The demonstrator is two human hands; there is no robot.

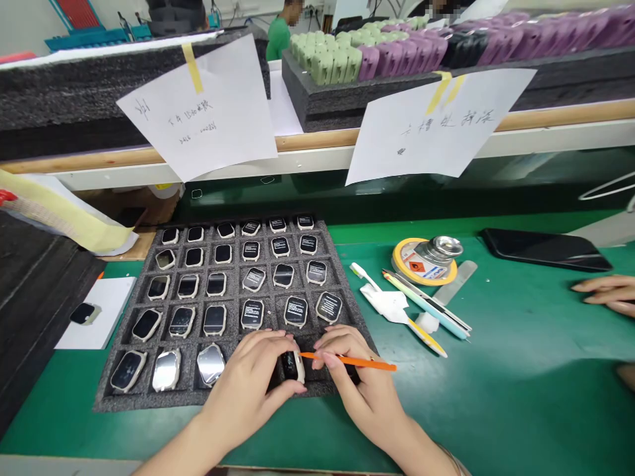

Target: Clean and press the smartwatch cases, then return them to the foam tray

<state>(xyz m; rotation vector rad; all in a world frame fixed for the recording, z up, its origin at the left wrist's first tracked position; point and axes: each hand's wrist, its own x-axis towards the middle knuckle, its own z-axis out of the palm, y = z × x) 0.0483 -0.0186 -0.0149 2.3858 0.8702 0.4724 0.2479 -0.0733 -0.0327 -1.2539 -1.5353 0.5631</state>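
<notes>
The left hand (258,373) grips a small watch body (292,365) between thumb and fingers, standing on its edge over the front row of the grey foam tray (102,396). The right hand (354,370) pinches an orange stick (357,361); its tip touches the watch body. The tray lies on the green mat (496,396) and holds many similar watch bodies in square pockets; several screens show small white text, too small to read.

To the right lie a round yellow tin (421,264) with an orange hazard label, a white cloth (391,304) and some pens (426,307). Two paper sheets (208,112) with handwriting hang from the shelf; I cannot read the characters. Another person's hand (608,292) rests at the right edge, near a black phone (546,250).
</notes>
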